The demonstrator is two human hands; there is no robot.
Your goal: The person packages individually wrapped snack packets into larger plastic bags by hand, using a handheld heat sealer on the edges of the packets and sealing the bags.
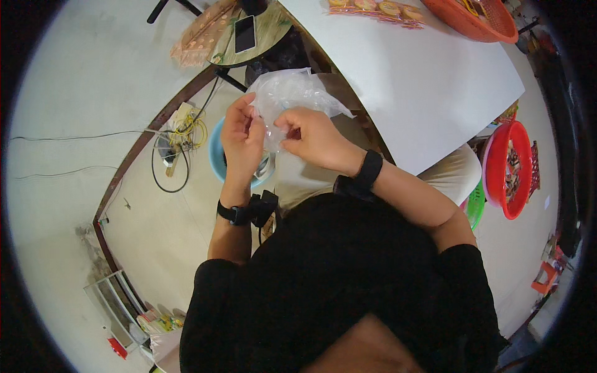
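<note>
Before me, left of the white table, a clear plastic bag (291,91) spreads out above my lap. My left hand (243,128) pinches its near left edge between thumb and fingertips. The fingers of my right hand (315,135) are curled at the bag's near right part, with thumb and forefinger close together; whether they grip the film is hard to tell. A strip of clear film hangs between the two hands. Below them a light blue basin (216,156) stands on the floor, partly hidden by my left hand and wrist.
Flat packets with round items (378,8) and an orange basket (485,28) lie on the white table (406,84). A smartphone (245,34) rests on a round stool (275,35). Cables (189,128) lie on the left floor. A red basin (524,170) stands at right.
</note>
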